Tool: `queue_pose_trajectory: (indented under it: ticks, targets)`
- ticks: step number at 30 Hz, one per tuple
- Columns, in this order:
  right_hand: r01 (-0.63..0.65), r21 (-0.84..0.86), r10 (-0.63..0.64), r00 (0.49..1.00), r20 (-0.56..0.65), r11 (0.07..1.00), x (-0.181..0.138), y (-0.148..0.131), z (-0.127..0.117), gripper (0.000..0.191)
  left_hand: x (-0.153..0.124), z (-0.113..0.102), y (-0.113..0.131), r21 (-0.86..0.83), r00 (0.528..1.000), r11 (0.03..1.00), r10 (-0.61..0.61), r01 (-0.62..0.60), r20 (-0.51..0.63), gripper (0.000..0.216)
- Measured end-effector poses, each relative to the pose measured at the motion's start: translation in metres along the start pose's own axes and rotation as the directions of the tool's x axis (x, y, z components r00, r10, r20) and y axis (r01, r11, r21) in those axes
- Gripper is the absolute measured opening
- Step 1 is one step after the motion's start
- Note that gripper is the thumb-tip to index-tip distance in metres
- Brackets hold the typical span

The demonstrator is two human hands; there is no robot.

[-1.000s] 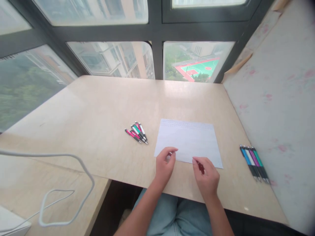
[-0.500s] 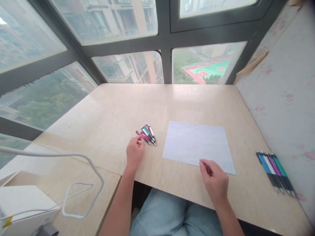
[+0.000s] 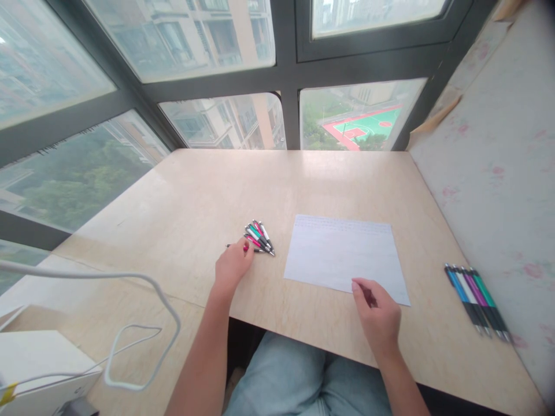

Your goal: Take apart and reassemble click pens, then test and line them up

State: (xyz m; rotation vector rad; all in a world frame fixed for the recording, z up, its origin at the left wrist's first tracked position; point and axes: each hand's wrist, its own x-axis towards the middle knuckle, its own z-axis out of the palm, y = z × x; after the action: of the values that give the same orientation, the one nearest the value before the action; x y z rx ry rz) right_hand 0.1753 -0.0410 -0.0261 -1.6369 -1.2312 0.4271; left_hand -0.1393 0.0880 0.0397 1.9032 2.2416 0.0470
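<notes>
My left hand (image 3: 232,267) pinches a pink pen (image 3: 247,247) at the near end of a small pile of pink, green and white pens (image 3: 259,236) on the beige table (image 3: 195,202). Right of the pile lies a white sheet of paper (image 3: 344,254) with faint writing along its far edge. My right hand (image 3: 376,316) rests at the sheet's near edge, fingers curled around something dark that I cannot make out.
A row of blue, white, purple and green pens (image 3: 474,297) lies at the table's right side near the wall. A white cable (image 3: 130,323) loops over a lower surface at the left, beside a white box (image 3: 39,370). Windows run along the far edge.
My left hand moved from the sheet's near edge leftward to the pen pile and closed on a pink pen, pulling it slightly out. The right hand stayed put. The camera shifted.
</notes>
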Motion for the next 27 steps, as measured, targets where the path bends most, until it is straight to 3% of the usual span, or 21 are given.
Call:
queue_pose_trajectory:
  ticks: [5,14,16,18,20,22,25,27]
  targets:
    - [-0.017,0.022,0.018,1.0,-0.009,1.0,0.001,0.0,0.001,0.02,-0.002,-0.009,-0.002,0.121,0.991,0.99,-0.089,0.076,0.103,0.033]
    - [-0.038,0.044,0.038,0.999,-0.003,0.998,0.001,-0.001,0.0,0.021,-0.026,-0.007,-0.009,0.058,0.994,0.997,-0.062,0.057,0.086,0.03]
    - [-0.044,0.047,0.044,0.999,0.004,0.998,0.001,0.0,0.001,0.021,-0.037,-0.006,-0.008,-0.065,0.998,0.997,-0.037,0.04,0.047,0.024]
    - [-0.047,0.051,0.047,0.999,0.012,0.998,0.0,0.001,0.001,0.02,-0.049,-0.003,-0.003,-0.293,0.999,0.955,0.047,-0.042,0.01,0.016]
    - [-0.044,0.063,0.042,0.999,0.022,0.997,0.0,0.002,0.001,0.021,-0.061,0.003,0.01,-0.547,0.985,0.822,0.165,-0.161,-0.042,0.014]
    - [-0.037,0.095,0.032,0.998,0.048,0.995,-0.001,0.001,0.001,0.021,-0.071,0.013,0.033,-0.742,0.964,0.622,0.233,-0.251,-0.13,0.014]
    - [-0.004,0.177,-0.017,0.993,0.12,0.984,-0.002,-0.002,0.0,0.023,-0.084,0.035,0.078,-0.931,0.942,0.286,0.307,-0.225,-0.133,0.015]
    - [0.019,0.235,-0.056,0.987,0.152,0.972,-0.002,-0.004,0.0,0.026,-0.09,0.048,0.109,-0.972,0.934,0.156,0.338,-0.175,-0.114,0.021]
